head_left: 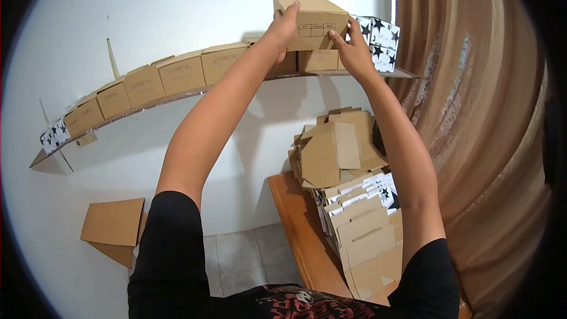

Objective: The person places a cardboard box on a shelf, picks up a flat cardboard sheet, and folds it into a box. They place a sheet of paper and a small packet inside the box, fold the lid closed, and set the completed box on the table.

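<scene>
A closed brown cardboard box (316,15) with a small drawn table on its front is held up at shelf height between my two hands. On its left side my left hand (284,26) grips it, the thumb near the top edge. My right hand (354,47) holds the lower right corner, thumb on the front and fingers round the side. Directly below and behind, another brown box (319,60) sits on the wall shelf (177,95). White boxes with black stars (384,41) are stacked at the shelf's right end, close to my right hand.
Several brown boxes (180,74) line the shelf to the left, ending at a star-patterned box (54,136). Flattened cardboard (363,233) is piled on a wooden table (289,207) below. A brown curtain (472,112) hangs at right. An open carton (115,224) stands lower left.
</scene>
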Motion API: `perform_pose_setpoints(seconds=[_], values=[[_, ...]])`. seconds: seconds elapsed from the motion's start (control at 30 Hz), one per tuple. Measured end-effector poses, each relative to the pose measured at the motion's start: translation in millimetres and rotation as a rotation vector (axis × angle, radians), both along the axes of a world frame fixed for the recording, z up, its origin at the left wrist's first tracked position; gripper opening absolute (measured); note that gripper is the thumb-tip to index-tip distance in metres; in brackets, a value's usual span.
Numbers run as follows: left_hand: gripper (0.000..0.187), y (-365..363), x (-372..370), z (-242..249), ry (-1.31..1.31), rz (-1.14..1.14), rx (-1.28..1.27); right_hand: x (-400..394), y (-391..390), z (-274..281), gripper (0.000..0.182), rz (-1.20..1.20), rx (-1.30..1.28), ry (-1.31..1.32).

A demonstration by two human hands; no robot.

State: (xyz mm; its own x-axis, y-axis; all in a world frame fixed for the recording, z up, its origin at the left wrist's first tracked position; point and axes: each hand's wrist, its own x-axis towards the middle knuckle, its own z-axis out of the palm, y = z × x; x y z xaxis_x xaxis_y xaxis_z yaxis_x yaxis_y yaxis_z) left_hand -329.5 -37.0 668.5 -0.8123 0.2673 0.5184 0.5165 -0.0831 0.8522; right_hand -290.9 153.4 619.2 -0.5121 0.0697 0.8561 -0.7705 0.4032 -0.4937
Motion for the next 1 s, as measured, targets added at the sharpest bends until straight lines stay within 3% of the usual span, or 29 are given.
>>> perform_pose_setpoints(seconds=[0.07,0.13,0.27,0.37,0.47,0.5,0.57,0.7,0.77,0.87,1.0], values=[[0.091,2,-18,10,-0.036,0.016,-0.030,-19,0,8,0.063,-0.093,0.050,-0.033],[0.071,4,-13,19,-0.117,-0.027,-0.040,-40,2,12,0.064,-0.070,0.049,-0.065],[0.070,13,-30,31,-0.175,-0.042,-0.056,-86,10,11,0.063,-0.168,0.067,-0.022],[0.065,23,-68,34,-0.167,0.068,-0.126,-101,13,11,0.057,-0.042,-0.029,-0.138],[0.059,31,-88,32,-0.177,-0.059,-0.089,-107,14,8,0.055,-0.166,-0.069,-0.082],[0.057,34,-95,28,-0.181,0.011,-0.086,-117,15,5,0.054,-0.256,-0.048,0.064],[0.054,38,-101,27,-0.183,0.114,-0.067,-125,18,3,0.053,-0.275,-0.075,0.088],[0.061,32,-86,11,-0.081,0.144,0.013,-134,20,-1,0.052,-0.320,-0.094,0.132],[0.093,20,-96,3,0.089,0.214,-0.186,-137,20,-5,0.052,-0.306,-0.090,0.160],[0.091,9,-109,-4,0.179,0.255,-0.332,-138,18,-5,0.053,-0.304,-0.089,0.128],[0.088,3,-88,-7,0.267,0.230,-0.292,-129,8,-8,0.055,-0.324,-0.088,0.250]])
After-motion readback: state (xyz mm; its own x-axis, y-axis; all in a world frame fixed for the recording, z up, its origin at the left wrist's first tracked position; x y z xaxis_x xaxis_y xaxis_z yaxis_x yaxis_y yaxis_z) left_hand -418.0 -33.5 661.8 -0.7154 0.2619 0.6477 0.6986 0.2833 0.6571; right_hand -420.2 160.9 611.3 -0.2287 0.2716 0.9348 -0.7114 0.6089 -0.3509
